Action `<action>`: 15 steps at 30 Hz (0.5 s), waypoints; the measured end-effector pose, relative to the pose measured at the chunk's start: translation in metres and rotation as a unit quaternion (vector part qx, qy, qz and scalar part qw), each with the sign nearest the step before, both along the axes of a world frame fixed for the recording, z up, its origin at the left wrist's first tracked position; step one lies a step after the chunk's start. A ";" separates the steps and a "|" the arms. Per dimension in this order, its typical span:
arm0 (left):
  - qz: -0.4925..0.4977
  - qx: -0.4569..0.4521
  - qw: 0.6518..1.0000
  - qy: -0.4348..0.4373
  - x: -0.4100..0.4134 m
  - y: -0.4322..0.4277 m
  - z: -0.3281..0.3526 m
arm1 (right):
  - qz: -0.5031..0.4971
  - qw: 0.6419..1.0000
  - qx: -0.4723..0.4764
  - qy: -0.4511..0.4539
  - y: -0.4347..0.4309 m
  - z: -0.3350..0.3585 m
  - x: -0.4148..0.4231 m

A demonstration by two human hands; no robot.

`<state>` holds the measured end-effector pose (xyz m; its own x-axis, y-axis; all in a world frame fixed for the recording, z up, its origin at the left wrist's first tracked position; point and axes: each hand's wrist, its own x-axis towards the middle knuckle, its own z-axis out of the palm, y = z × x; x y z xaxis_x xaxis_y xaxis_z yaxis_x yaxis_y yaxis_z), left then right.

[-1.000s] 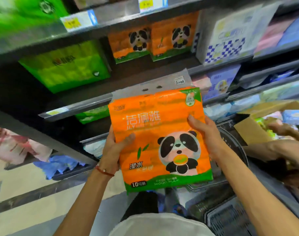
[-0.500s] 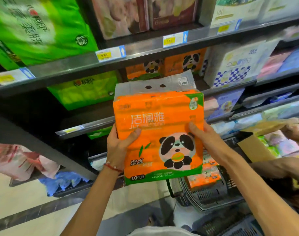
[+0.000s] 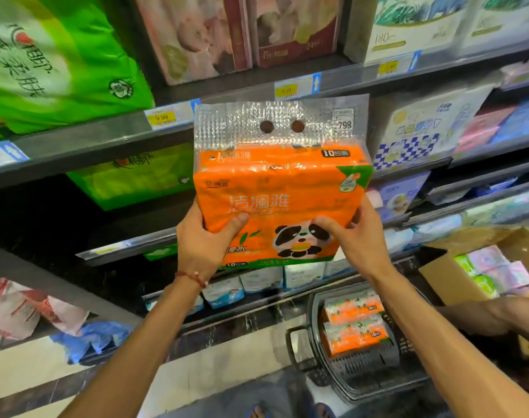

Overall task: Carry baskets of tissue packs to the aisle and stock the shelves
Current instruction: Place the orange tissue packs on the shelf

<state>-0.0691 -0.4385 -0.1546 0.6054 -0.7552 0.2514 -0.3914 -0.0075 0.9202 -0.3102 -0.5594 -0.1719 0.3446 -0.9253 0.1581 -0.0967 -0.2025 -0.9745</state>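
Note:
An orange tissue pack (image 3: 287,188) with a panda print and a clear plastic handle flap is held up in front of the shelves, tilted with its top towards the shelf. My left hand (image 3: 203,239) grips its lower left corner and my right hand (image 3: 353,236) grips its lower right side, thumbs on the front. Below right, a dark plastic basket (image 3: 365,372) on the floor holds more orange tissue packs (image 3: 352,324). The grey metal shelf (image 3: 85,140) behind the pack carries price tags.
Green tissue packs (image 3: 55,55) fill the upper left shelf, and a blue-and-white checked pack (image 3: 420,137) sits to the right. A cardboard box (image 3: 468,267) of pastel packs stands at right, with another person's arm (image 3: 492,315) reaching by it. White packs (image 3: 263,279) line a low shelf.
Both hands have lifted the orange pack higher and tipped its top towards the shelf. My view has tilted up, and the basket now shows fully below.

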 end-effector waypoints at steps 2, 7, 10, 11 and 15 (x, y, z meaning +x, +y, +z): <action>0.010 -0.010 1.000 -0.018 -0.004 -0.011 -0.003 | -0.003 1.000 -0.014 -0.012 -0.016 0.000 -0.001; 0.065 -0.040 0.995 -0.066 -0.004 -0.038 -0.032 | -0.009 0.997 -0.074 -0.016 -0.049 -0.020 0.003; 0.087 -0.035 0.991 -0.099 0.009 -0.055 -0.056 | -0.027 0.993 -0.118 -0.004 -0.073 -0.042 0.015; 0.099 -0.039 0.989 -0.107 0.013 -0.060 -0.062 | -0.034 0.990 -0.134 -0.003 -0.082 -0.050 0.020; 0.131 -0.043 0.979 -0.147 0.029 -0.090 -0.084 | -0.037 0.984 -0.174 -0.010 -0.115 -0.072 0.044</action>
